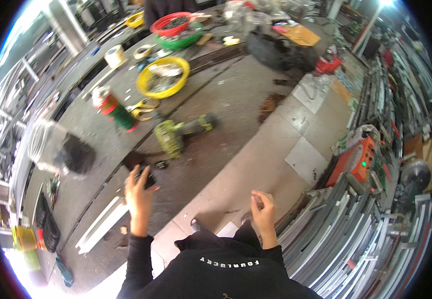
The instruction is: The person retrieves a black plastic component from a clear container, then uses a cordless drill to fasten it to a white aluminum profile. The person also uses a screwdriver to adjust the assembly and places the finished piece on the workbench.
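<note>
My left hand [138,202] is over the near left part of the grey worktable [216,99]. A small black object [149,180] fills the gap between its fingers and thumb and looks gripped; its kind is unclear. Beside it lies a white channel-shaped profile [101,226]. Just beyond the hand, a yellow-green cordless drill [171,138] lies on the table. My right hand [264,214] is raised over the floor, with curled fingers pressed together. Anything held in it is too small to make out.
Past the drill are yellow-handled scissors [143,107], a red-green spray can [116,110] and a yellow basket of small metal parts [163,78]. A clear plastic container [59,149] stands left. Long metal profiles [335,229] and an orange machine [353,162] line the right, across the tiled floor [270,144].
</note>
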Demonstrator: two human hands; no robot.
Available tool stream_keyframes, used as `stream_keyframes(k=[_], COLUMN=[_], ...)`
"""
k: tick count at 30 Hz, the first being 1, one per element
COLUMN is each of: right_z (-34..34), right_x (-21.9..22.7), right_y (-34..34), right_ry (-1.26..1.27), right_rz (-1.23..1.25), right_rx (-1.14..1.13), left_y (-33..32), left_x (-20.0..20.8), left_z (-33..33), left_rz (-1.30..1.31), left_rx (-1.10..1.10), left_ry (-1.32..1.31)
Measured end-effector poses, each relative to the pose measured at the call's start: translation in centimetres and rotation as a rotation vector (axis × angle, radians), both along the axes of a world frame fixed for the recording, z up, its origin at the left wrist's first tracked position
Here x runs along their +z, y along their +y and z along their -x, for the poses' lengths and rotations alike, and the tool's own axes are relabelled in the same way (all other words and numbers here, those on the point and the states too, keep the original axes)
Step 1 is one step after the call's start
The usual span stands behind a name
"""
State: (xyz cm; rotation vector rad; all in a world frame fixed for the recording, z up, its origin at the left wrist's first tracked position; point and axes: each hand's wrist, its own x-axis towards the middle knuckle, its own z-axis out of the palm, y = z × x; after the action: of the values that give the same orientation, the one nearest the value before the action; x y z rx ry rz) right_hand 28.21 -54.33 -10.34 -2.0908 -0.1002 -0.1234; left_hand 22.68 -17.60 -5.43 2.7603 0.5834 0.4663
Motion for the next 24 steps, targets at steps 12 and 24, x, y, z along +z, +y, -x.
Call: stream_keyframes(k=[12,24], right_z=[-15.1,-38.4], right_x=[1.6,-6.4], right_y=[-32.7,-45.5], right_ry=[0.097,0.625], right_rz=[0.284,0.385], right_rx=[-0.026,0.337], left_y=[-20.1,-47.5], left_x=[5.9,5.7], left_z=[-17.8,-53.5], left_rz=[-0.215,0.023], left_rx=[0.081,-0.813], left_ry=[-0.609,-0.977])
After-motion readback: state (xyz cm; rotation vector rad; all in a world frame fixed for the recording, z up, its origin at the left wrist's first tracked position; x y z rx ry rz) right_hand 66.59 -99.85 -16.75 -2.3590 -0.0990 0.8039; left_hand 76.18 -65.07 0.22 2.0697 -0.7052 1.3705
